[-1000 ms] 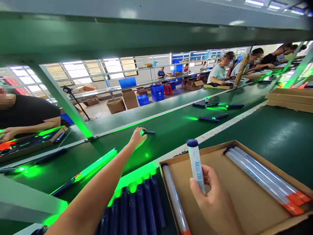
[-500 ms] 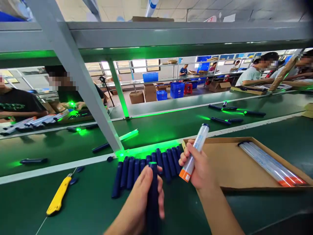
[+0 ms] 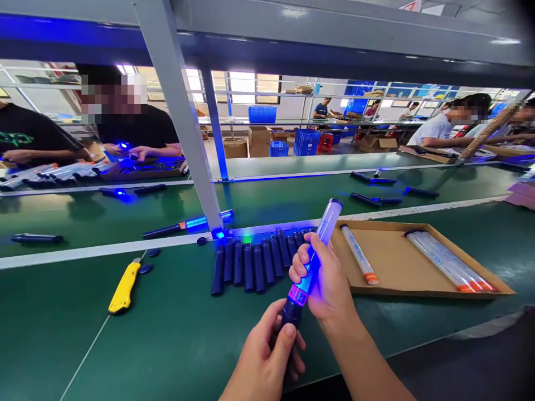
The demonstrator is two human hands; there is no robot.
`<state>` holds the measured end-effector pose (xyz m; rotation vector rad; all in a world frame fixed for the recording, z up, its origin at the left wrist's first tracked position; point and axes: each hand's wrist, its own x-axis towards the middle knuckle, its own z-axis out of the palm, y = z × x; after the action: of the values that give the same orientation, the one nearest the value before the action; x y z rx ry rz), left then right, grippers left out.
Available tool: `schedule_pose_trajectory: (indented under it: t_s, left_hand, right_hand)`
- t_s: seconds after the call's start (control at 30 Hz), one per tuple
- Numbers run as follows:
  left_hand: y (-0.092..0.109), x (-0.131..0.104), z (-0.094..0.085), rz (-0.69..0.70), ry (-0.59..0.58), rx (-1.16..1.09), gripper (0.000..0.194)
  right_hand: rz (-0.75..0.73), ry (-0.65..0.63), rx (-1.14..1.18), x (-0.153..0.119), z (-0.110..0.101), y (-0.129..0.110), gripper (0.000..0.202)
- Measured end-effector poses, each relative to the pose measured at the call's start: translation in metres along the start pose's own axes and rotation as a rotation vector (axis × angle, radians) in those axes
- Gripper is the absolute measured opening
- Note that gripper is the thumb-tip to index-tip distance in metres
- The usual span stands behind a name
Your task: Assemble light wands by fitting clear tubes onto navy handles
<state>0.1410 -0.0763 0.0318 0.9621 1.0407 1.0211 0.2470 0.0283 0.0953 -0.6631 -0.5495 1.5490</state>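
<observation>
My left hand (image 3: pixel 267 351) is closed around the dark blue handle (image 3: pixel 291 314) of a light stick. My right hand (image 3: pixel 328 273) grips its clear tube (image 3: pixel 330 218), which has a dark cap on top and an orange band at the lower end. That lower end meets the top of the handle, and the tube glows blue. Whether it is fully seated cannot be told. Beyond my hands, several dark blue handles (image 3: pixel 248 267) lie side by side on the green bench. One clear tube (image 3: pixel 359 253) and a group of tubes (image 3: pixel 449 262) lie in a shallow cardboard box (image 3: pixel 388 245).
A yellow utility knife (image 3: pixel 124 288) lies at left, near small dark caps (image 3: pixel 145 269). A slanting grey post (image 3: pixel 184 111) rises behind the handles. Further handles (image 3: pixel 37 239) and an assembled light stick (image 3: pixel 188 224) rest on the belt. Co-workers sit opposite.
The tube in my right hand has come down against the handle in my left hand. The light has turned from green to blue. My view has shifted somewhat.
</observation>
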Motion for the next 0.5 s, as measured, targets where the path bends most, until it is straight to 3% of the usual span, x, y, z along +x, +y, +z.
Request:
schedule_pose_trajectory:
  t_s: [0.13,0.27,0.37,0.5]
  left_hand:
    - [-0.002,0.0,0.003,-0.044,0.039,0.01,0.056]
    - [-0.001,0.003,0.007,-0.103,-0.03,-0.151,0.046]
    - [-0.004,0.007,0.005,-0.113,-0.115,-0.429,0.037]
    - [-0.001,0.009,-0.002,-0.209,-0.339,-0.776,0.037]
  right_hand:
    - [-0.05,-0.012,0.011,-0.002,0.003,0.002,0.027]
    - [-0.055,-0.029,-0.086,-0.001,0.004,0.007,0.028]
    - [-0.004,-0.023,-0.193,0.001,0.005,0.004,0.032]
    - [0.182,-0.224,-0.17,0.008,0.003,-0.014,0.034]
